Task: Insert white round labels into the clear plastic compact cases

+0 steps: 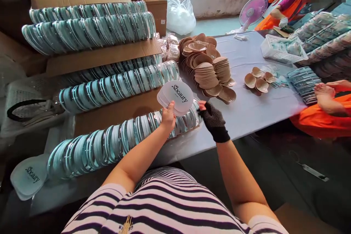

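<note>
A fanned stack of white printed cards (175,97) is gripped in the left hand (168,118) above the nearest row of clear cases (109,146). That row's end is touched by the gloved right hand (214,121), fingers loosely curled, holding nothing visible.

At mid-frame the bare left hand (168,116) holds a fan of white cards (175,97) printed with black lettering. The right hand (213,120) wears a black glove speckled with pale dots. Across the left of the frame run rows of clear cases (109,87) tinted pale teal, between brown cardboard boxes (101,56). Upper centre lies a heap of tan cups (205,67) on a pale blue-grey tablecloth (246,109). Bottom centre, the shirt (164,204) is striped white and dark navy. At right, an orange sleeve (323,120); upper right, a pink fan (252,10).
</note>
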